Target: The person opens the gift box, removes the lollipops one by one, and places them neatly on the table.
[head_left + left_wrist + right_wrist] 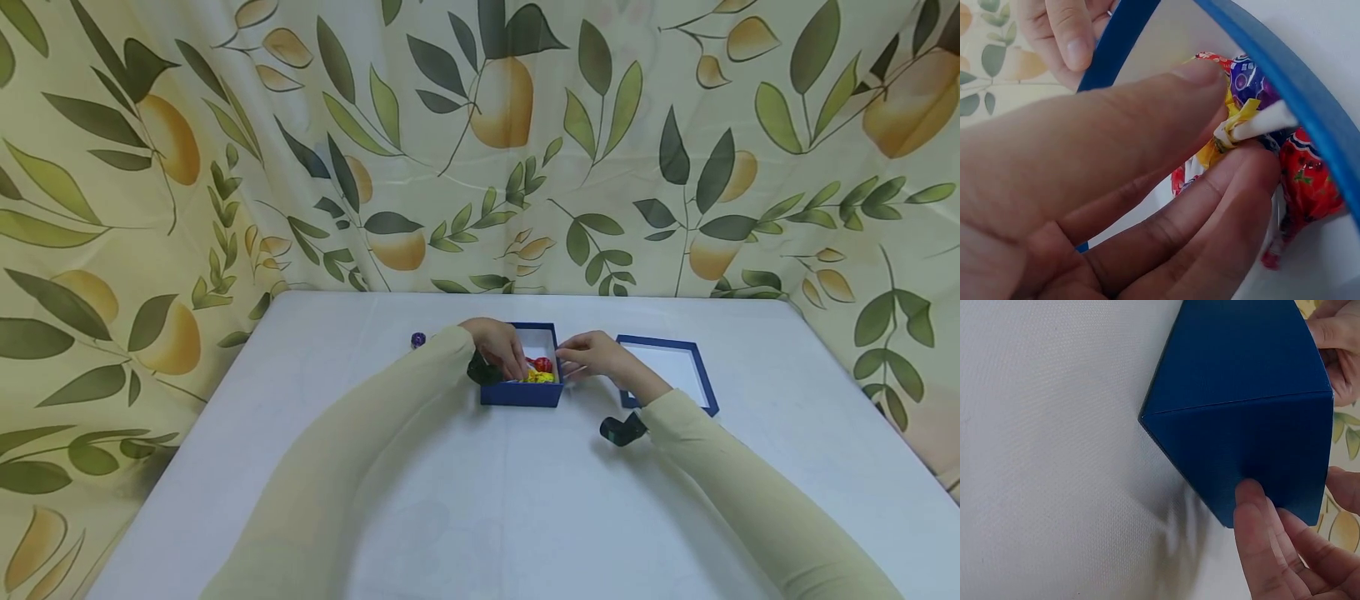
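An open blue box (521, 395) with a white inside holds several wrapped lollipops. My left hand (501, 343) reaches into it from the left. In the left wrist view its thumb and fingers pinch a yellow-wrapped lollipop (1225, 134) by the neck, where the white stick begins. A red lollipop (1311, 178) and a purple one (1247, 81) lie close to those fingertips. My right hand (600, 358) holds the box at its right side. In the right wrist view its fingers (1252, 525) touch the blue outer wall, with another digit at the rim.
A blue-edged white lid (667, 362) lies inside-up on the table (442, 492), right of the box and partly behind my right wrist. One purple lollipop (417, 340) lies left of the box. A fruit-patterned curtain (480, 208) hangs behind the table.
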A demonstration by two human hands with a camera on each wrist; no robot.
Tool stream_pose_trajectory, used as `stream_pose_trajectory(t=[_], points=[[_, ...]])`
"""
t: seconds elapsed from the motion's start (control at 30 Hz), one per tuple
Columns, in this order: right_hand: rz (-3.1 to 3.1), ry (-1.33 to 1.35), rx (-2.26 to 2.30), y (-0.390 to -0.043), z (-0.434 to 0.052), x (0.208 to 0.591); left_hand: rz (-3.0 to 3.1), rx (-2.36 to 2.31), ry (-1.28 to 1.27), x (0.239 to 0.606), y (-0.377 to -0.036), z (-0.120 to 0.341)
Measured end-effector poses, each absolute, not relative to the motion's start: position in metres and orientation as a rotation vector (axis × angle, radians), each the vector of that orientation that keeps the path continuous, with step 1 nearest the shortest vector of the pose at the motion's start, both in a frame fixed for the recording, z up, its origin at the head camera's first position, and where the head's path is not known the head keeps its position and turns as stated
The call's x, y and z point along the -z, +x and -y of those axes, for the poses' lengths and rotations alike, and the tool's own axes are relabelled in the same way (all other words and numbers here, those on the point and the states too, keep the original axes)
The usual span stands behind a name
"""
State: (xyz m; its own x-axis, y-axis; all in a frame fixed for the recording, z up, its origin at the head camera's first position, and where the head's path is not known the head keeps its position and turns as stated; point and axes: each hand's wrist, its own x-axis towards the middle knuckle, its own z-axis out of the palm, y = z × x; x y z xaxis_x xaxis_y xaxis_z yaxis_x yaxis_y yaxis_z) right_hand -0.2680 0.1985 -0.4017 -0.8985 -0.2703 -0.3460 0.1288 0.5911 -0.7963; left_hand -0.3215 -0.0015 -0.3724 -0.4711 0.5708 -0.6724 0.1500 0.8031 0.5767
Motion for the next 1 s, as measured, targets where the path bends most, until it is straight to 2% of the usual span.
stream_pose_trajectory(t=[0.27, 1.0], points=[[-2.395, -0.115, 1.237, -0.269, -0.1996, 0.4019, -2.066, -0.494, 0.588, 0.3754, -0.3202, 0.0007], [-2.41, -0.117, 1.215, -0.2706, -0.1973, 0.4034, -2.089, -0.66, 0.418, 0.3763, -0.3206, 0.0065]])
